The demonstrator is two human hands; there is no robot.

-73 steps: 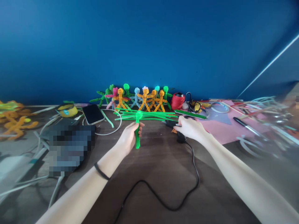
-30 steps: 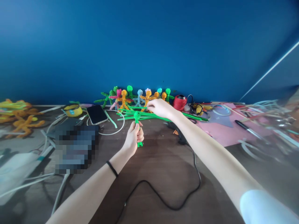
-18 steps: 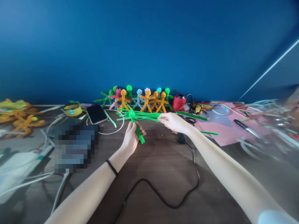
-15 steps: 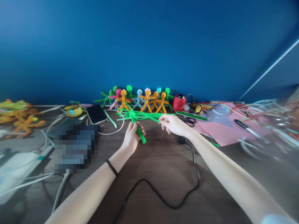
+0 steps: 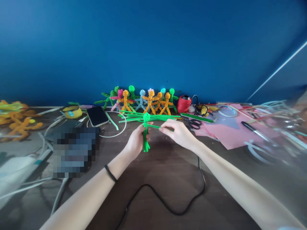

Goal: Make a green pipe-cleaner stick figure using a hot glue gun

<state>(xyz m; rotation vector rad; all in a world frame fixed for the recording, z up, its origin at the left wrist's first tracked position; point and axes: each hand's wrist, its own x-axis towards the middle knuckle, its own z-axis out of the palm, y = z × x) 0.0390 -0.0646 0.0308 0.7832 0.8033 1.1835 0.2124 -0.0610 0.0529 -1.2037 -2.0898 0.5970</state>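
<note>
In the head view, a small green figure is held near the middle of the frame, roughly upright, its stem gripped by the curled left hand with the thumb across it, the round head above and loose ends splayed below. From just under the head a thin green strand is stretched rightward, its far part pinched between the thumb and fingertips of the right hand; whether it is already fastened to the stem cannot be told. The step in hand is judged to be the adding of this strand at the neck. For the next move, a firm left grip and light tension seem to be called for, so that the strand can be wrapped closely without the stem being twisted. More green stems are laid across the tabletop just behind, and wound figures are ranged along the blue wall in the upper middle. Black-handled scissors are seen right of centre.
</note>
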